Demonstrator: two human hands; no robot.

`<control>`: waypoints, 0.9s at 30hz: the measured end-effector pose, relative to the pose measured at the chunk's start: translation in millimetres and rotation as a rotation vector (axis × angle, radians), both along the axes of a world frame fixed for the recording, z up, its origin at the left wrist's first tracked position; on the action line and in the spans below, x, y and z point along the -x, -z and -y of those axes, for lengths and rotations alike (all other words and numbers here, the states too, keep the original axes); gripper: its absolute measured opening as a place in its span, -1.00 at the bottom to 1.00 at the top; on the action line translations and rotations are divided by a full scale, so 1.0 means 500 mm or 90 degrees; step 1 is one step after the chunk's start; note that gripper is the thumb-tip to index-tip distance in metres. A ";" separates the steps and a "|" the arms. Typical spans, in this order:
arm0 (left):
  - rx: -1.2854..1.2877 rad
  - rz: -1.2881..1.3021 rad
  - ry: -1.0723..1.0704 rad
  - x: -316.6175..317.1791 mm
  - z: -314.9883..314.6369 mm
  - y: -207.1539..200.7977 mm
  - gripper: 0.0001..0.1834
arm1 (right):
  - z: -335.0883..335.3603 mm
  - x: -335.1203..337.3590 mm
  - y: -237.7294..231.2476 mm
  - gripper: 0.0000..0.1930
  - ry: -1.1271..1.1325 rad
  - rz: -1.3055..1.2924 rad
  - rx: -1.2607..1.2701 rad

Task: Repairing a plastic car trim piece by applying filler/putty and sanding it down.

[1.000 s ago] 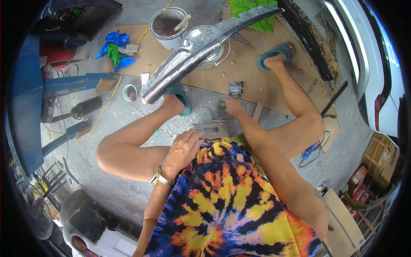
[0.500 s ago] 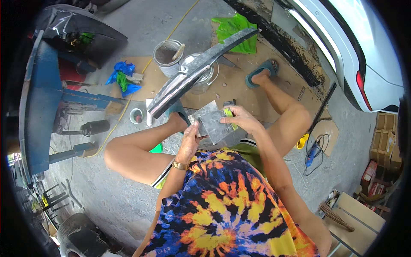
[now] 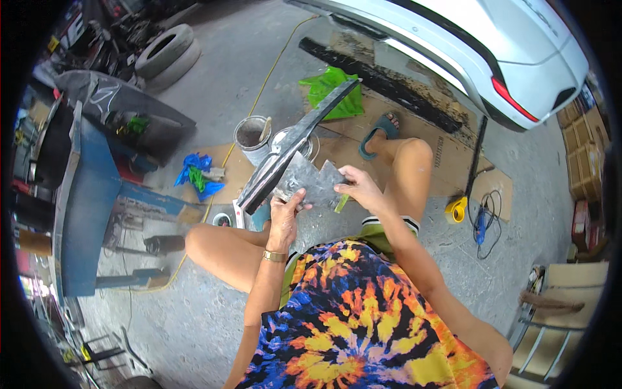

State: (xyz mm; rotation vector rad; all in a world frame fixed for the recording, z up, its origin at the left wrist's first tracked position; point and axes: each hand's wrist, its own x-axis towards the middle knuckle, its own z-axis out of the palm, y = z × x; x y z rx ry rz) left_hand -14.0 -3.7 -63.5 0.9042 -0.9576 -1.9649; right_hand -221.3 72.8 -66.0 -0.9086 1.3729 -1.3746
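My left hand (image 3: 284, 219) grips a thin grey metal plate (image 3: 299, 174), smeared with pale filler, its thumb on the near edge. Between the fingers of my right hand (image 3: 364, 189) is a putty scraper (image 3: 333, 176) with a grey blade and a yellow-green strip. The scraper meets or overlaps the plate; whether they touch I cannot tell. Just beyond both hands, a long dark trim strip (image 3: 295, 146) with pale filler patches slants up to the right, hiding part of a lidded can (image 3: 282, 139). Left of that can stands an open can (image 3: 254, 149) with a stick in it.
Cardboard (image 3: 414, 162) covers the floor ahead. Green plastic (image 3: 340, 100) and a blue bag (image 3: 199, 175) lie there. A white car bumper (image 3: 447, 58) borders the far right. A yellow tape roll (image 3: 456, 211) and blue corded tool (image 3: 480, 225) lie right; a blue stand (image 3: 97, 201) is left.
The view has shifted, showing more of the car and tyres. My right hand's scraper has turned, and its grey blade now shows beside the plate. Both hands keep their hold.
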 end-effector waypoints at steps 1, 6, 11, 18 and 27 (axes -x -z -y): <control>0.020 0.028 0.058 0.002 0.010 -0.009 -0.71 | 0.013 0.010 -0.015 -0.76 -0.098 -0.076 0.030; 0.056 0.085 0.171 0.006 0.071 -0.045 -0.59 | 0.091 0.062 -0.095 -0.83 -0.209 -0.286 0.064; 0.188 0.043 0.051 0.048 0.166 -0.142 -0.59 | 0.220 0.085 -0.182 -0.86 -0.107 -0.075 0.086; 0.333 0.096 0.010 0.119 0.295 -0.207 -0.73 | 0.412 0.130 -0.192 -0.77 -0.076 -0.155 0.152; 0.285 0.177 0.003 0.137 0.346 -0.144 -0.69 | 0.471 0.123 -0.156 -0.71 0.035 -0.318 0.142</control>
